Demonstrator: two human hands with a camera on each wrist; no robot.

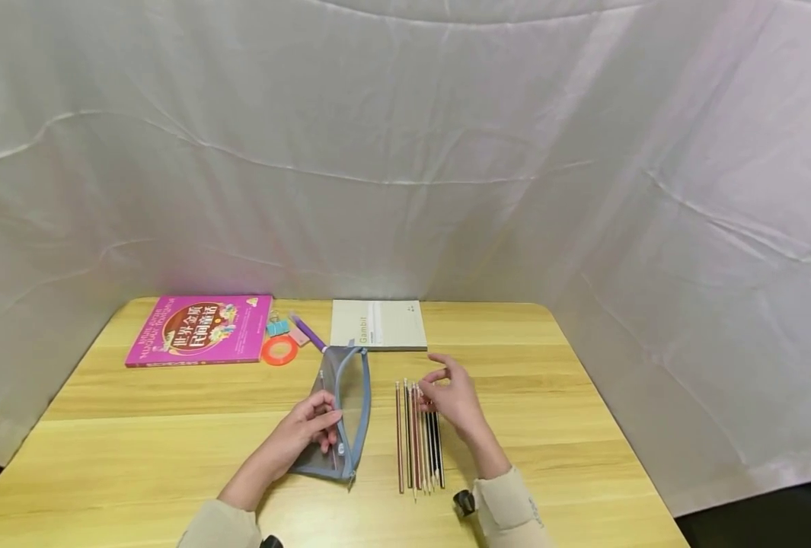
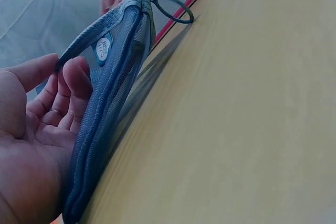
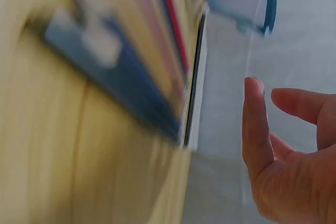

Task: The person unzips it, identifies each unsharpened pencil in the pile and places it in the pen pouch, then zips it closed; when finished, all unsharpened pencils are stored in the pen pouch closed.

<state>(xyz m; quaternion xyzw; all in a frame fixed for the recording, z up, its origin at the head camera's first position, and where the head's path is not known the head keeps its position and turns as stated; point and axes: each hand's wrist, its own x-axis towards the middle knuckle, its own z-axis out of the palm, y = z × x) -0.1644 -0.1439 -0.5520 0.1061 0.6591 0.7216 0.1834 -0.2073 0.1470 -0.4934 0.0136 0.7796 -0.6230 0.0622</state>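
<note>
A grey-blue mesh pencil pouch (image 1: 343,407) lies on the wooden table (image 1: 569,396), its zip open along the right side. My left hand (image 1: 309,428) grips the pouch's near edge, fingers curled over it. The left wrist view shows those fingers (image 2: 68,93) against the pouch (image 2: 113,93), with its ring pull (image 2: 173,9) at the far end. A row of several pencils (image 1: 419,457) lies just right of the pouch. My right hand (image 1: 449,392) hovers over the pencils' far ends with relaxed fingers, holding nothing. The blurred right wrist view shows that hand (image 3: 283,156) empty.
A pink book (image 1: 199,329) lies at the back left. Near it are an orange tape ring (image 1: 279,351), small clips (image 1: 278,327) and a purple pen (image 1: 308,332). A pale notebook (image 1: 378,324) sits behind the pouch. White cloth surrounds the table.
</note>
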